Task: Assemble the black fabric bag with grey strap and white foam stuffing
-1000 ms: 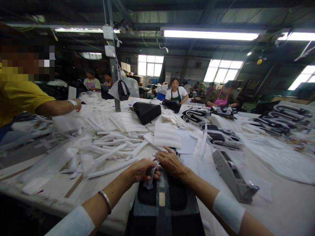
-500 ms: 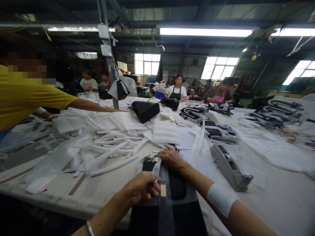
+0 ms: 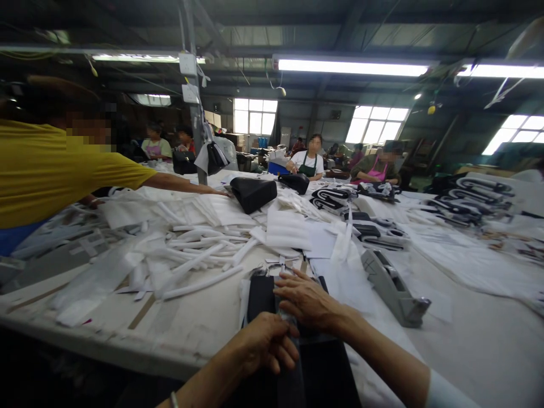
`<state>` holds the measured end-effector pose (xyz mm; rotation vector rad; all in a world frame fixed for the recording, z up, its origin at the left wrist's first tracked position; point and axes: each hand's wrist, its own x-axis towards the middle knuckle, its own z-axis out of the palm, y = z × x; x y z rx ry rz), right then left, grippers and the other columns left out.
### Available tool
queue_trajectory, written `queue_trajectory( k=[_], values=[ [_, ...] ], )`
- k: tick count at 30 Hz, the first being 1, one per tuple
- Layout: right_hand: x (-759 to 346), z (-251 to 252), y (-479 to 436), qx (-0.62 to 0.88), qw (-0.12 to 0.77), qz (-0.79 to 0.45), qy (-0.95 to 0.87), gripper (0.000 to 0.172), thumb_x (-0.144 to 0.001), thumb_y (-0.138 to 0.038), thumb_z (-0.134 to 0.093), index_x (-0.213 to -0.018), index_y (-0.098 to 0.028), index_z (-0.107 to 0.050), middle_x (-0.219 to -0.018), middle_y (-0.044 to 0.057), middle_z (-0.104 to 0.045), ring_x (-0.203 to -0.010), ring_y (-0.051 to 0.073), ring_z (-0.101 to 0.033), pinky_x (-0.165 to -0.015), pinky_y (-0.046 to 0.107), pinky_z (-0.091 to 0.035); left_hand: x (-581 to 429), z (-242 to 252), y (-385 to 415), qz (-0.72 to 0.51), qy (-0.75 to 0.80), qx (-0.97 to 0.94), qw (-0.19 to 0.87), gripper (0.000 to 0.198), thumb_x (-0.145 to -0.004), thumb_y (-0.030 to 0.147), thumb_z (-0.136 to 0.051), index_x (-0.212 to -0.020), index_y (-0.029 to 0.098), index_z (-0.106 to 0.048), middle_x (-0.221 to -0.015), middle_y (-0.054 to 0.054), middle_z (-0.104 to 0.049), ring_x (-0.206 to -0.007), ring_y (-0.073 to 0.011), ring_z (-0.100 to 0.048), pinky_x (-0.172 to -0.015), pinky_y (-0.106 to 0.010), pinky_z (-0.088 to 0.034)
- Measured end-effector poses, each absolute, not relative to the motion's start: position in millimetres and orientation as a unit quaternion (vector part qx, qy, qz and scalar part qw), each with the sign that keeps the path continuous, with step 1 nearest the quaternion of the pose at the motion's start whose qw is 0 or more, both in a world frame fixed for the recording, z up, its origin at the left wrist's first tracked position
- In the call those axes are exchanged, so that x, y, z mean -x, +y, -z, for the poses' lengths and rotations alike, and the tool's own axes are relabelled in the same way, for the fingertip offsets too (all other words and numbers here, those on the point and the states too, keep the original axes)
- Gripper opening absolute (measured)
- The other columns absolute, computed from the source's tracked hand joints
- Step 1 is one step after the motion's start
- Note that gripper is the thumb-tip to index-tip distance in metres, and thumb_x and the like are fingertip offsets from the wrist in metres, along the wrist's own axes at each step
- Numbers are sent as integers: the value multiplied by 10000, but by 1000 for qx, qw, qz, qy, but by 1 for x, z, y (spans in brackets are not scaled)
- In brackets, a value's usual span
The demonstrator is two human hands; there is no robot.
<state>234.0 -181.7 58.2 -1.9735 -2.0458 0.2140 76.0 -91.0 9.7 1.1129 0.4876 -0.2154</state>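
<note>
A black item [image 3: 323, 368], with a dark band down its middle, lies at the table's near edge below both hands. My right hand [image 3: 306, 300] rests on its upper part, fingers spread over the band. Just lower and to the left, my left hand [image 3: 272, 340] is over the band with its fingers curled and the thumb pressed to the index finger; whatever it grips is hidden. Metal rings [image 3: 260, 272] show at the item's far end.
A grey tape dispenser [image 3: 395, 289] stands to the right. White foam strips [image 3: 195, 249] and foam sheets [image 3: 287, 229] cover the left and centre. Black bags [image 3: 254, 194] lie farther back. A person in a yellow shirt [image 3: 63, 170] reaches in from the left.
My left hand has moved down and right, and the pale strip it held no longer shows. My right hand has slid down along the band. The person in yellow has leaned farther right.
</note>
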Motion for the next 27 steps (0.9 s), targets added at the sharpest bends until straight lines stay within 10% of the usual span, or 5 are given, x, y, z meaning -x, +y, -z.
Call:
queue_trajectory(
  k=[5, 12, 20, 27],
  values=[
    [-221, -30, -192, 685, 146, -85, -709, 411, -939, -296, -505, -1334, -204, -571, -1425, 91, -521, -1377, 249, -400, -1182, 454, -231, -54, -12, -104, 112, 178, -613, 762, 435, -725, 537, -624, -910, 143, -603, -662, -48, -681, -450, -118, -597, -331, -159, -397],
    [-219, -24, -213, 697, 238, -103, -669, 551, -959, -454, -463, -1458, -226, -407, -1529, 79, -372, -1445, 248, -266, -1201, 506, -166, 26, -3, -76, -171, 300, -716, 607, 460, -820, 595, -517, -953, 166, -615, -715, -25, -653, -626, -152, -637, -499, -209, -469],
    [-253, -15, -289, 812, 481, -30, -330, 571, -843, -589, -536, -1269, -210, -561, -1277, 118, -634, -1139, 289, -622, -1023, 482, -470, 68, 48, -73, -121, 421, -693, 573, 622, -721, 720, -509, -1048, 198, -595, -992, -85, -701, -915, -263, -669, -680, -313, -554],
    [-222, 29, -334, 835, 466, -141, -255, 603, -768, -615, -587, -1228, -225, -591, -1210, 114, -672, -1098, 300, -642, -956, 427, -512, 49, 55, -97, -102, 382, -642, 657, 731, -683, 773, -557, -1089, 165, -553, -1063, -132, -679, -987, -287, -649, -660, -320, -563]
  ],
)
